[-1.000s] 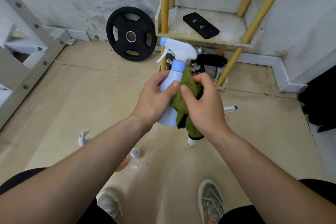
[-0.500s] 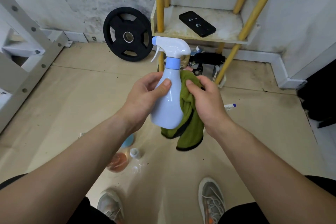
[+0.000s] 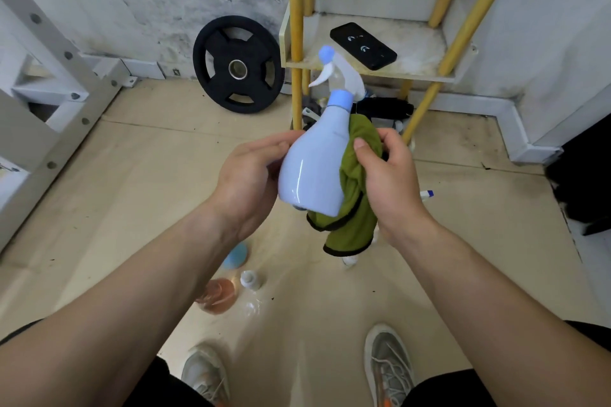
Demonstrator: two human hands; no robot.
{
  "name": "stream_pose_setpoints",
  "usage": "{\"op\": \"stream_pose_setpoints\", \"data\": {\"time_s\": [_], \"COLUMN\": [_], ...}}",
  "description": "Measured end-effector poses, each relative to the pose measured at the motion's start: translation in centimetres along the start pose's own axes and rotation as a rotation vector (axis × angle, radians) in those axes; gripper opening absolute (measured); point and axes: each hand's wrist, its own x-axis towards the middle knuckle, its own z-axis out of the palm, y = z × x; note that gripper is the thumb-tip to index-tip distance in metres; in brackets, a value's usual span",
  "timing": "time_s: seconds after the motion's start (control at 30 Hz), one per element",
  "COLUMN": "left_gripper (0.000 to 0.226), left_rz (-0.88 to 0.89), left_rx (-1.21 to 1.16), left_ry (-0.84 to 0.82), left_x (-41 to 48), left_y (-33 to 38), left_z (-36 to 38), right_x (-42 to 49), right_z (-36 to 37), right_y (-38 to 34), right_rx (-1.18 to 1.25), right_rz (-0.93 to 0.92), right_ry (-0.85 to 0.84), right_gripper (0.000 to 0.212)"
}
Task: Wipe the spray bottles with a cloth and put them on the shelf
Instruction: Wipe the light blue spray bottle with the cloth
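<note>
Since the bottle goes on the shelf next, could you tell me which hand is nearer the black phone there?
Right. The right hand, holding the cloth, is below the phone in view; the left hand, gripping the spray bottle, sits farther off, down-left.

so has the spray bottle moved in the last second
Yes. Against the yellow shelf post, the head of the spray bottle has shifted right and up, now overlapping the shelf board.
</note>
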Motion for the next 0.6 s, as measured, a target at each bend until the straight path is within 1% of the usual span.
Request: {"op": "stream_pose_setpoints", "data": {"time_s": [0.13, 0.2, 0.23, 0.3, 0.33, 0.37, 0.47, 0.53, 0.6], "left_gripper": [0.037, 0.045, 0.055, 0.086, 0.096, 0.098, 0.08, 0.08, 0.077], "left_rz": [0.0, -0.03, -0.073, -0.209, -0.246, -0.239, -0.049, 0.113, 0.213], "left_rx": [-0.109, -0.142, -0.157, -0.179, -0.159, -0.119, 0.088, 0.247, 0.368], "left_ry": [-0.146, -0.212, -0.265, -0.365, -0.392, -0.392, -0.241, -0.179, -0.138], "left_x": [0.5, 0.5, 0.4, -0.1, -0.5, -0.6, -0.5, -0.4, -0.7], "left_y": [-0.6, -0.9, -1.1, -1.4, -1.5, -1.6, -1.7, -1.6, -1.5], "left_z": [-0.7, -0.8, -0.7, -0.4, 0.0, 0.3, 0.8, 0.9, 1.1], "right_x": [0.2, 0.1, 0.0, -0.3, -0.4, -0.5, -0.9, -1.0, -1.0], "right_z": [-0.2, -0.1, 0.0, 0.1, 0.2, 0.4, 0.7, 0.8, 0.9], "right_y": [-0.4, -0.5, -0.5, -0.7, -0.7, -0.7, -0.7, -0.9, -1.1], "right_rx": [0.071, 0.106, 0.134, 0.171, 0.155, 0.123, 0.048, 0.011, -0.046], "right_rz": [-0.006, 0.001, 0.015, 0.032, 0.02, -0.002, -0.082, -0.14, -0.197], "right_ry": [0.013, 0.001, -0.006, -0.027, -0.038, -0.048, -0.079, -0.103, -0.112], "right_gripper": [0.008, 0.009, 0.009, 0.01, 0.01, 0.009, 0.004, 0.007, 0.006]}}
